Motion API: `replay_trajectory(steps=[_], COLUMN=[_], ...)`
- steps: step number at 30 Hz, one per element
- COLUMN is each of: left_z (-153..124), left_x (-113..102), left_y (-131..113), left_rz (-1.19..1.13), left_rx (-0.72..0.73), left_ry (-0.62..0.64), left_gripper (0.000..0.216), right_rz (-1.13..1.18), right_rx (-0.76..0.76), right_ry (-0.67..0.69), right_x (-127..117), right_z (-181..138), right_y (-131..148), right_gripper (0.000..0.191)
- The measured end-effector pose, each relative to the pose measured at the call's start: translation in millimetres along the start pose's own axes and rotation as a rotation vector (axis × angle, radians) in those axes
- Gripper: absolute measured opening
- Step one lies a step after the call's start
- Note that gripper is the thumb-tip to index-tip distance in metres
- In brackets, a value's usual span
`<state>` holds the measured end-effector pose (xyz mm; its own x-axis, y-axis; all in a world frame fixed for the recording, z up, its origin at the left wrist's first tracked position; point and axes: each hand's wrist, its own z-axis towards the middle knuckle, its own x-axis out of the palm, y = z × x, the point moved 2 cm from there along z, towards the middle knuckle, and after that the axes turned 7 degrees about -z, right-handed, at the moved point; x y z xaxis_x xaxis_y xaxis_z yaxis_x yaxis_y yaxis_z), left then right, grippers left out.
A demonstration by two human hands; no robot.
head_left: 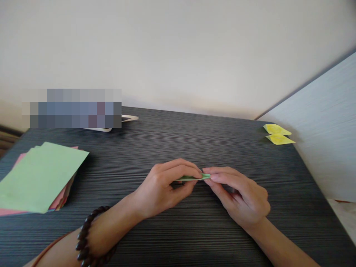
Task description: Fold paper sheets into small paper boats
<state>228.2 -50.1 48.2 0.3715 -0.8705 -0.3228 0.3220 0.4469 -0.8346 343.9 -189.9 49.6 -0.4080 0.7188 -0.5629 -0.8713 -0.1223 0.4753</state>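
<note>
A small folded piece of green paper (191,178) is held between my two hands, seen nearly edge-on above the dark table. My left hand (169,181) pinches its left and middle part, thumb below and fingers on top. The fingertips of my right hand (241,193) are closed on its right end, close to the left fingertips. Much of the paper is hidden behind my fingers, so its full folded shape cannot be made out. A dark beaded bracelet (83,241) circles my left wrist.
A stack of coloured paper sheets (41,178), green on top, lies at the left. Two folded yellow paper pieces (278,134) sit at the far right edge of the dark, ribbed table (167,137). A blurred-out object (75,113) stands at the back left against the wall.
</note>
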Motion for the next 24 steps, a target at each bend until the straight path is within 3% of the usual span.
replay_trajectory(steps=[14, 24], left_z=[0.6, -2.5], left_x=[1.1, 0.2], left_y=[0.7, 2.8], left_rz=[-0.02, 0.141], left_rx=[-0.068, 0.099], left_ry=[-0.012, -0.02], left_gripper=[0.02, 0.022], right_rz=[-0.192, -0.203], right_rx=[-0.022, 0.014], right_ry=[0.052, 0.12], right_x=[-0.6, 1.0], right_z=[-3.3, 3.0], right_y=[-0.9, 2.8], right_gripper=[0.033, 0.01])
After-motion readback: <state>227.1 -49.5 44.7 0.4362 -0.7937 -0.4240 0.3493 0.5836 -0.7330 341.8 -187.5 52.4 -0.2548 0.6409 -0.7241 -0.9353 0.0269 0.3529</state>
